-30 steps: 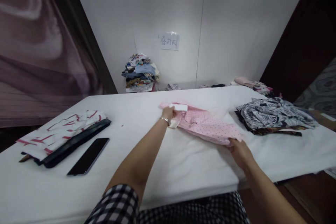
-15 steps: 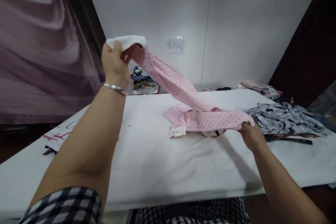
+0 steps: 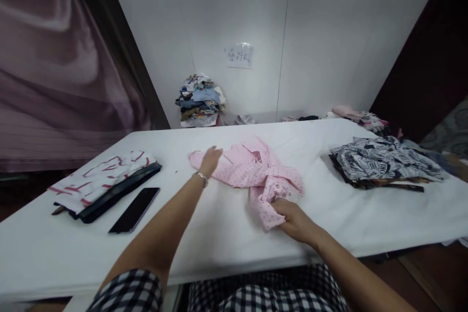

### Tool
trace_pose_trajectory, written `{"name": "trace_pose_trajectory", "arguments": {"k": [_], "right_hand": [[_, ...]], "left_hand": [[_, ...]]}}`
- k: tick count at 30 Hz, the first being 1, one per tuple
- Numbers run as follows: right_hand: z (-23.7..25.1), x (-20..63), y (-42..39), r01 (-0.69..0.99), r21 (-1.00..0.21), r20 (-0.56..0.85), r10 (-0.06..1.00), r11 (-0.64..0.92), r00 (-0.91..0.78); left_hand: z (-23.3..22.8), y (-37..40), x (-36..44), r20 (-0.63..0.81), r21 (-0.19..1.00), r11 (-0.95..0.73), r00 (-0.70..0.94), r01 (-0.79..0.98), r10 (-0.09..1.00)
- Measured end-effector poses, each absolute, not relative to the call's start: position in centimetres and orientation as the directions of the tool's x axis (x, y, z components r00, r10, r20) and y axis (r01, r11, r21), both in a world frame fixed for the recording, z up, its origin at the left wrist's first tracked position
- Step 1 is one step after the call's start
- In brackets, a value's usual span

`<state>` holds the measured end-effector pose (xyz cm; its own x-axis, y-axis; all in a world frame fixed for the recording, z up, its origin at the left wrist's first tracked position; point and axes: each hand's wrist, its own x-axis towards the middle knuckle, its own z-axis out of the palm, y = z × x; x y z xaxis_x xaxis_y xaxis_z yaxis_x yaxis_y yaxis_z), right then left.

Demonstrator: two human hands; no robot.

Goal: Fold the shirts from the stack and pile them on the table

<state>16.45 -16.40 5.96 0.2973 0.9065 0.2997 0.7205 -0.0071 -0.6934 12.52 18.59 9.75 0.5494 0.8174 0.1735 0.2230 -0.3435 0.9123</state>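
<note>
A pink dotted shirt (image 3: 252, 170) lies crumpled near the middle of the white table (image 3: 226, 234). My left hand (image 3: 211, 159), with a silver bracelet on the wrist, rests flat on the shirt's left end, fingers apart. My right hand (image 3: 292, 217) grips the shirt's near lower corner, fingers closed on the fabric.
A black phone (image 3: 135, 209) lies at the left, beside a folded white-and-red garment (image 3: 98, 180) on a dark one. A stack of black-and-white patterned clothes (image 3: 380, 161) sits at the right. A pile of clothes (image 3: 200, 100) stands by the back wall, with more clothes (image 3: 356, 116) at the far right.
My left hand has come down from holding the shirt's white-collared end high in the air to the table. The shirt now lies flat and bunched. My right hand has moved left and nearer.
</note>
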Motion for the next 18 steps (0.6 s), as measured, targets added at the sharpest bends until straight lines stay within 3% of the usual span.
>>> {"name": "trace_pose_trajectory", "arguments": {"k": [2,4,6,7,10,14,16,18], "right_hand": [[5.9,15.5,-15.6,0.731,-0.682,0.282,0.915,-0.020,0.288],[5.8,14.9,-15.2,0.729,-0.684,0.245,0.933,-0.028,0.265],[5.5,14.5,-15.2,0.718,-0.694,0.183,0.953,-0.048,0.240],[5.4,14.4,-15.3,0.710,-0.702,0.153,0.960,-0.061,0.233],[5.4,14.1,-15.9,0.679,-0.732,0.132,0.966,-0.055,0.222],[5.4,14.4,-17.7,0.601,-0.796,0.268,0.931,0.070,0.247],[4.6,15.3,-19.1,0.535,-0.843,0.320,0.846,0.049,0.427],[3.4,16.6,-20.6,0.458,-0.888,0.330,0.642,-0.037,0.692]], "left_hand": [[7.9,15.0,13.2,0.158,0.877,-0.431,0.719,0.213,0.677],[6.7,11.5,13.7,0.171,0.826,-0.556,0.894,0.099,0.414],[6.1,8.5,14.1,0.200,0.781,-0.624,0.957,-0.027,0.209],[5.9,7.4,14.2,0.212,0.763,-0.643,0.964,-0.062,0.158],[5.6,5.5,14.7,0.203,0.713,-0.699,0.971,-0.060,0.124],[4.8,5.1,14.9,0.181,0.664,-0.747,0.975,-0.027,0.126],[4.5,5.1,14.6,0.176,0.659,-0.752,0.973,-0.004,0.149],[4.3,5.2,14.0,0.165,0.683,-0.729,0.961,0.052,0.224]]}}
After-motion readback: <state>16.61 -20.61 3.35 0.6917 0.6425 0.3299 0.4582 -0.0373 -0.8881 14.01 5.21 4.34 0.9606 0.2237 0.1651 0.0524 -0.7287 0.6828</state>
